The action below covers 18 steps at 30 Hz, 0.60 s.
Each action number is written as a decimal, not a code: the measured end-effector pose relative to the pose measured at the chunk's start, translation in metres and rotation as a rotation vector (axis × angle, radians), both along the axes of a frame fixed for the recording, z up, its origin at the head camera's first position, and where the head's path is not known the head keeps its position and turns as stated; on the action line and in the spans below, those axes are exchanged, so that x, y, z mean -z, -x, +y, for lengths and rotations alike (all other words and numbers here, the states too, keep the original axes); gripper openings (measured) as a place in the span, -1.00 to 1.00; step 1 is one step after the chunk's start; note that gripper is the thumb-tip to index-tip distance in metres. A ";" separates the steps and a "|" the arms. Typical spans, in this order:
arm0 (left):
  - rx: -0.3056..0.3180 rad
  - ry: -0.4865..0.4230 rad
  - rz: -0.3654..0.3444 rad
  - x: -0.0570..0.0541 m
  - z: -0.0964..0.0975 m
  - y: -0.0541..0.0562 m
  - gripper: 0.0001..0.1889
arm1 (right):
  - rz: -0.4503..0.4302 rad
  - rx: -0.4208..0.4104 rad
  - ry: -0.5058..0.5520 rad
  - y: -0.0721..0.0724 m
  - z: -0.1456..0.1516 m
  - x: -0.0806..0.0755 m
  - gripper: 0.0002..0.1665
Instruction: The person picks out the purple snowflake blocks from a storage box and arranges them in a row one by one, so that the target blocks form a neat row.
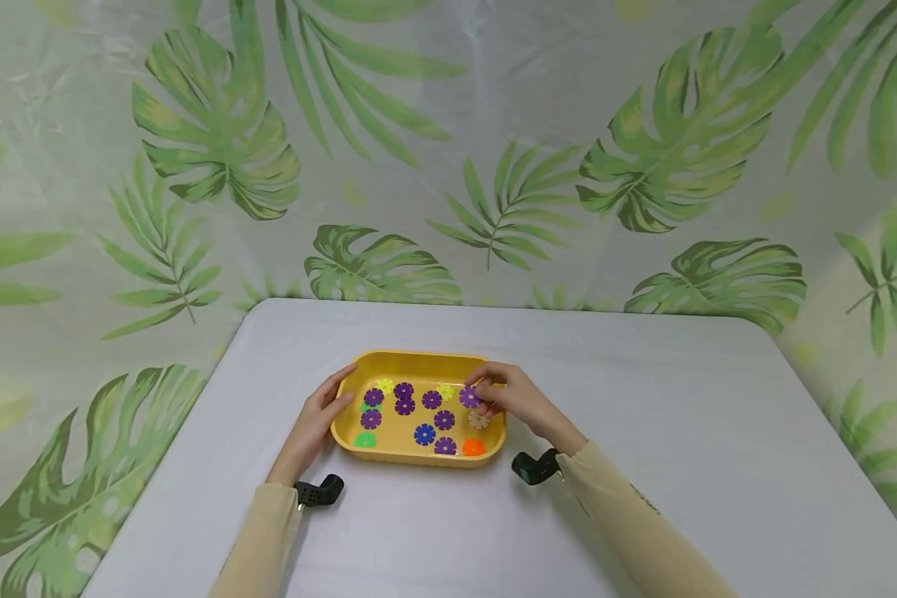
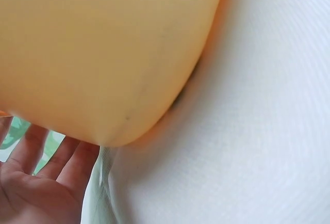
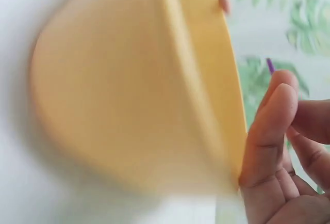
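A yellow plastic tray (image 1: pixel 419 458) lies on the table with several notched plastic snowflake discs in it, most of them purple. My left hand (image 1: pixel 317 422) holds the tray's left end, thumb at the rim and fingers along the outside wall. In the left wrist view, fingers (image 2: pixel 72 170) reach along the tray's wall. Over the right end of the tray, my right hand (image 1: pixel 514 394) pinches a purple snowflake disc (image 1: pixel 470 397) between thumb and fingertips. Only the thin edge of that purple disc (image 3: pixel 270 66) shows above the fingertips in the right wrist view.
Inside the tray are also a blue disc (image 1: pixel 424 434), an orange disc (image 1: pixel 473 448), a green disc (image 1: pixel 365 439) and yellow ones. A white cloth covers the table (image 1: pixel 643 399). Behind it hangs a leaf-patterned curtain (image 1: pixel 508 108).
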State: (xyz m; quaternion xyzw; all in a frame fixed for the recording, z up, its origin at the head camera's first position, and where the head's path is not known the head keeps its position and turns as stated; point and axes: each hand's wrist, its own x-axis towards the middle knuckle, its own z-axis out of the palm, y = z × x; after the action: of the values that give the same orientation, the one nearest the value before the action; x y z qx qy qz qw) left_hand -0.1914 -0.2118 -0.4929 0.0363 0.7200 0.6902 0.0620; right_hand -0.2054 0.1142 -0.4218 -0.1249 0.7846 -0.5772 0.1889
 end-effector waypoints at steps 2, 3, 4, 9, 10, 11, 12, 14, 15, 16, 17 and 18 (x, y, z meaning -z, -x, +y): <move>0.002 0.007 0.002 0.000 0.000 0.000 -0.47 | 0.002 0.050 0.015 0.003 0.018 0.002 -0.73; 0.002 0.011 0.001 0.000 0.000 0.000 -0.48 | 0.002 0.073 0.028 0.004 0.028 0.003 -0.72; 0.001 0.015 0.001 0.000 0.000 0.000 -0.48 | 0.004 0.096 0.035 0.005 0.036 0.004 -0.71; -0.007 0.027 0.013 0.000 -0.001 0.000 -0.48 | -0.007 0.203 0.011 0.014 0.067 0.025 -0.70; -0.005 0.031 0.017 0.000 -0.001 0.000 -0.48 | -0.011 0.210 -0.005 0.015 0.071 0.028 -0.70; -0.005 0.031 0.020 0.000 -0.001 -0.001 -0.48 | -0.018 0.215 -0.015 0.016 0.074 0.031 -0.70; -0.005 0.034 0.021 0.000 -0.001 -0.001 -0.48 | -0.025 0.218 -0.030 0.017 0.077 0.034 -0.70; -0.005 0.037 0.024 0.000 -0.001 -0.001 -0.48 | -0.037 0.218 -0.058 0.018 0.081 0.040 -0.70; -0.005 0.038 0.026 0.000 0.000 -0.002 -0.48 | -0.039 0.214 -0.073 0.019 0.083 0.043 -0.70; -0.003 0.039 0.029 0.000 0.000 -0.002 -0.48 | -0.046 0.216 -0.088 0.020 0.083 0.045 -0.70; -0.003 0.037 0.031 -0.001 0.000 -0.002 -0.48 | -0.053 0.219 -0.104 0.021 0.083 0.048 -0.70; 0.000 0.035 0.032 -0.001 0.001 -0.002 -0.47 | -0.059 0.221 -0.124 0.021 0.084 0.049 -0.70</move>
State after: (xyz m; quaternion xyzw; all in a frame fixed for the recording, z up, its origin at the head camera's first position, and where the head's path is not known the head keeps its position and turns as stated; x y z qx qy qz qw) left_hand -0.1894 -0.2112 -0.4921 0.0465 0.7330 0.6767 0.0510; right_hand -0.2262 0.1977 -0.4707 -0.0088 0.8218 -0.5483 0.1545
